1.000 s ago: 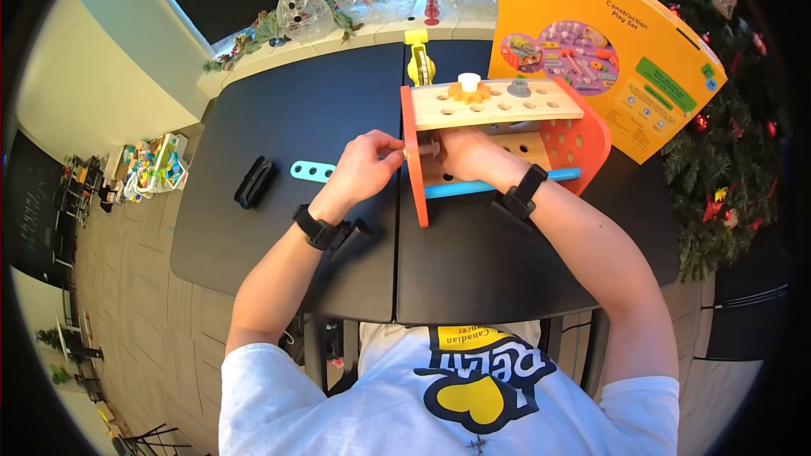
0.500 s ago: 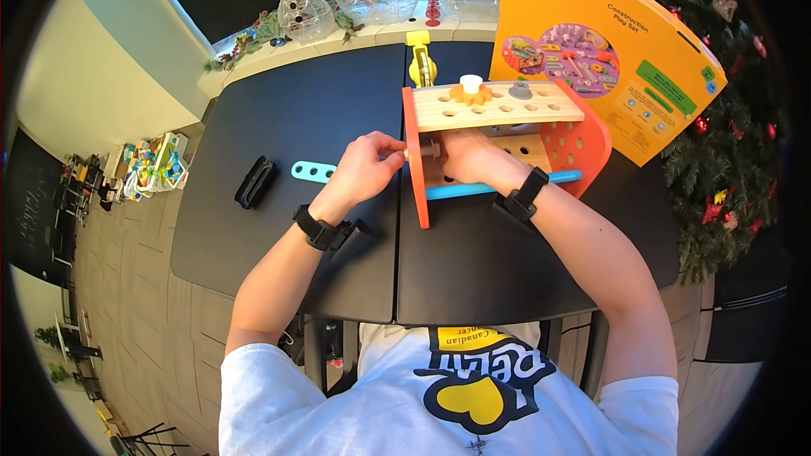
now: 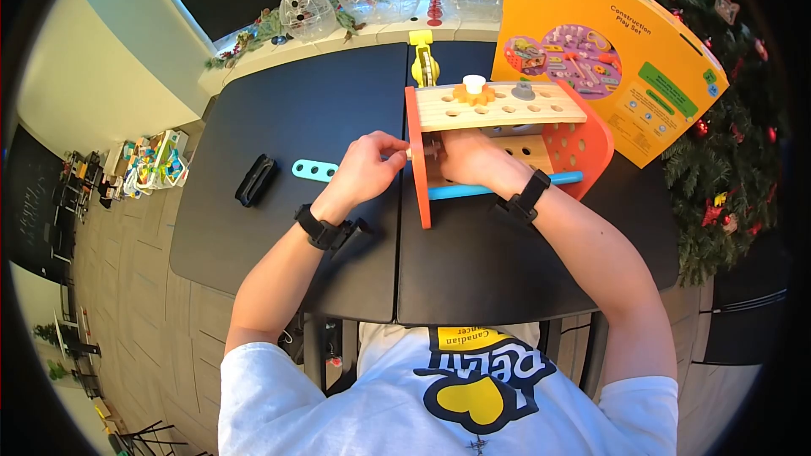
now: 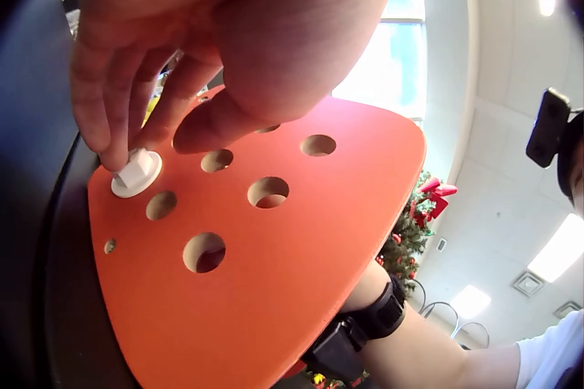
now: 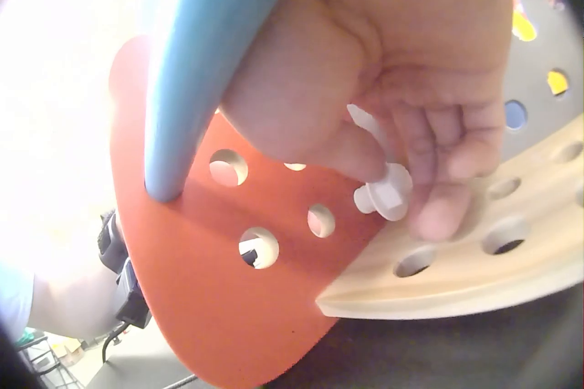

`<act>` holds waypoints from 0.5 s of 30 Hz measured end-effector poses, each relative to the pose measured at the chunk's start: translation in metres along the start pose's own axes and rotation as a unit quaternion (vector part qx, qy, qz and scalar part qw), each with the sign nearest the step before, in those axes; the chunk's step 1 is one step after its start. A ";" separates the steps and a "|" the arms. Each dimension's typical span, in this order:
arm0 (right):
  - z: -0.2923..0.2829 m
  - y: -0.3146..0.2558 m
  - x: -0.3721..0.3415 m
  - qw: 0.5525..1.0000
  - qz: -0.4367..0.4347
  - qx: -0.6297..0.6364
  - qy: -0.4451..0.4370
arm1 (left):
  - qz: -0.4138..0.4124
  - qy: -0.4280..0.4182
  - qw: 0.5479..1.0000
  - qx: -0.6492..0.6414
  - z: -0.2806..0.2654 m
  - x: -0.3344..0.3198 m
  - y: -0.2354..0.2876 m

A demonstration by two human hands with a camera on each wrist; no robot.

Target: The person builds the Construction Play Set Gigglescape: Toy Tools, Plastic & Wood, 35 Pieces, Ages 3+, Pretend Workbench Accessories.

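Note:
A wooden toy workbench with red side panels stands before the person. My left hand is outside its left panel. There, in the left wrist view, its fingertips are on a white bolt's hexagonal head, with the thumb close by. My right hand reaches under the pale wooden top, behind the blue bar. Inside, its thumb and fingers pinch a small white flanged nut near the red panel, as the right wrist view shows. An orange gear with a white bolt head sits on top.
A teal strip with holes and a black case-like object lie on the dark table at left. Behind the workbench are a yellow toy piece and a tall orange box. A decorated tree stands at right.
Both hands keep nearly the same places at the left panel. The whole scene shifts very slightly to the right in the head view.

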State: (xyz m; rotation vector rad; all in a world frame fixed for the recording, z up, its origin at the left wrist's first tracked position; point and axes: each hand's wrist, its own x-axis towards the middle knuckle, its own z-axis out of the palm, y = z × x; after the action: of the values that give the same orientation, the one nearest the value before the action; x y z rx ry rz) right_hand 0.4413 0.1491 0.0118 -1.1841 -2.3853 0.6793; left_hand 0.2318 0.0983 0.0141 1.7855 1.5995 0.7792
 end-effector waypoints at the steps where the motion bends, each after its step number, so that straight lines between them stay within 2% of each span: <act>1: -0.004 -0.006 -0.003 1.000 0.001 -0.004 0.009 | 0.002 0.000 1.000 0.003 0.000 0.000 0.001; 4: -0.016 -0.014 0.001 0.995 0.072 -0.008 -0.070 | 0.001 0.002 1.000 0.006 0.001 0.000 0.001; 7: -0.009 -0.001 0.001 0.999 0.028 -0.012 -0.040 | -0.003 0.002 1.000 0.005 0.002 0.000 0.002; 13: 0.007 0.014 0.010 0.997 0.018 -0.057 -0.042 | -0.005 0.000 1.000 0.009 0.001 0.000 0.005; 15: 0.002 0.003 0.002 1.000 0.001 -0.031 0.007 | -0.006 0.000 1.000 0.013 0.001 -0.001 0.006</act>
State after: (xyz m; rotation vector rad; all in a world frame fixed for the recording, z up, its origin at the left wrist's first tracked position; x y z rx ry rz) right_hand 0.4412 0.1514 0.0086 -1.2134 -2.4088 0.6010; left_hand 0.2359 0.0973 0.0182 1.7917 1.6260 0.7567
